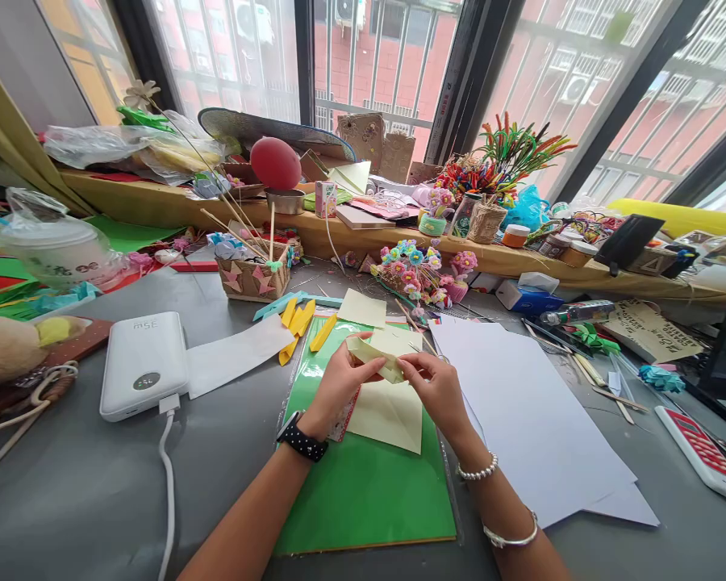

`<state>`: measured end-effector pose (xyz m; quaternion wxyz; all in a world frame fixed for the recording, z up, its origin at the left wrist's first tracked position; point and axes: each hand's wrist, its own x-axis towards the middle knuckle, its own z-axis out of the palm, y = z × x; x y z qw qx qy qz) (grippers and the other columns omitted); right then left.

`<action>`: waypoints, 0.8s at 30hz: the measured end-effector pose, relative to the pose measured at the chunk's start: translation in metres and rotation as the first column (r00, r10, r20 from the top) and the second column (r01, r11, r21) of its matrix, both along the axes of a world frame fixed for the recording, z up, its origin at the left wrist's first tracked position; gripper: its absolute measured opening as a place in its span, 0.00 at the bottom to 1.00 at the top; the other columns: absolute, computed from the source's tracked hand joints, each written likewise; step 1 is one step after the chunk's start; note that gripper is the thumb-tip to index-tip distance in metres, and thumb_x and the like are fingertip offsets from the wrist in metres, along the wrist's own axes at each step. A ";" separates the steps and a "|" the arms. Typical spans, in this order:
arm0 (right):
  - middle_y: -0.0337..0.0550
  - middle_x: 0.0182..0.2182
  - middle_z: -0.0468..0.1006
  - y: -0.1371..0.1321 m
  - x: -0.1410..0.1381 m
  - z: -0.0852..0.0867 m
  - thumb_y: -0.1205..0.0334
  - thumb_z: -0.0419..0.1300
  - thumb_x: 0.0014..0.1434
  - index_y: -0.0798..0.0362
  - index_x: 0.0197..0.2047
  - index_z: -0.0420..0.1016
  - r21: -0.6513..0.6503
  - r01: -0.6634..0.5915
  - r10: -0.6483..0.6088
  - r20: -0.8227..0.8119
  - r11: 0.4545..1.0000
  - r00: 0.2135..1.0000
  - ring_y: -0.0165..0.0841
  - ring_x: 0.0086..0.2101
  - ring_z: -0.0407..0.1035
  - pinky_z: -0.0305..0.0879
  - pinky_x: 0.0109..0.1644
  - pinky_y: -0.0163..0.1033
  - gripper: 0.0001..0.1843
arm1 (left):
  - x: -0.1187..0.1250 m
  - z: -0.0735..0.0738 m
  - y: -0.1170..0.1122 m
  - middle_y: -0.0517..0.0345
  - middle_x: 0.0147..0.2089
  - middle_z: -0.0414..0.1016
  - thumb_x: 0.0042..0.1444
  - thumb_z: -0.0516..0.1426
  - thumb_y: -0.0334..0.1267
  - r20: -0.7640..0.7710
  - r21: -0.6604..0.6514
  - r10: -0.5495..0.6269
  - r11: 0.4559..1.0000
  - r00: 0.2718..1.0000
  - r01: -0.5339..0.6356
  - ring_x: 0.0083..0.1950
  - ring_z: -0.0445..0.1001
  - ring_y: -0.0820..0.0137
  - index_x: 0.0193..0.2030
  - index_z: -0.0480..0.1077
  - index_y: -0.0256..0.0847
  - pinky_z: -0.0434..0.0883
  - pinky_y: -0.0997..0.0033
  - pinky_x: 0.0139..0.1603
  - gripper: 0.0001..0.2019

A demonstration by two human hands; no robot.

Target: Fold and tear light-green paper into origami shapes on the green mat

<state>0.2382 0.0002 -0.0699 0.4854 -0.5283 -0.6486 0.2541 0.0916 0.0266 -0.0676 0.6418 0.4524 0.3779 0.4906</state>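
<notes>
Between my two hands is a small piece of pale yellow paper (372, 352), partly folded. My left hand (342, 375) pinches its left side, thumb on top. At its right edge the fingertips of my right hand (432, 383) are closed on it. Below them, pale yellow sheets (393, 424) lie on a green pack of paper (363, 492) in a clear sleeve. A red-patterned edge (344, 415) shows beside my left wrist. Just beyond the hands rests another pale yellow square (361, 307). Several folded yellow paper strips (299, 319) sit to the left.
A white power bank (145, 363) with a cable (168, 484) lies at left, beside a white paper strip (239, 355). White sheets (520, 411) spread at right, near a red-and-white calculator (705, 452). Behind stand a cardboard basket (254, 278) with sticks and crocheted-looking flowers (415, 270).
</notes>
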 end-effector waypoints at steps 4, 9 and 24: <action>0.44 0.27 0.75 0.002 0.001 -0.002 0.56 0.53 0.51 0.53 0.30 0.73 -0.075 -0.023 0.017 -0.080 0.997 0.997 0.33 0.25 0.67 0.65 0.28 0.38 0.12 | 0.000 -0.002 0.001 0.53 0.36 0.72 0.40 0.61 0.35 0.003 -0.007 -0.001 1.000 1.000 0.001 0.37 0.72 0.67 0.48 0.59 0.37 0.71 0.66 0.37 0.27; 0.43 0.25 0.74 0.002 0.001 0.000 0.56 0.54 0.51 0.54 0.29 0.73 -0.113 -0.043 0.031 -0.108 0.993 0.994 0.32 0.25 0.67 0.65 0.28 0.37 0.11 | 0.000 -0.002 0.001 0.52 0.36 0.72 0.41 0.61 0.35 -0.005 -0.006 -0.009 1.000 1.000 0.009 0.36 0.72 0.67 0.49 0.58 0.36 0.71 0.65 0.37 0.27; 0.43 0.25 0.75 0.001 0.002 0.001 0.57 0.55 0.50 0.56 0.29 0.73 -0.139 -0.041 0.022 -0.132 0.989 0.991 0.31 0.24 0.67 0.64 0.27 0.35 0.11 | 0.000 0.004 -0.002 0.54 0.36 0.72 0.42 0.60 0.36 -0.025 0.010 -0.014 1.000 1.000 0.014 0.36 0.72 0.69 0.49 0.58 0.35 0.70 0.70 0.36 0.26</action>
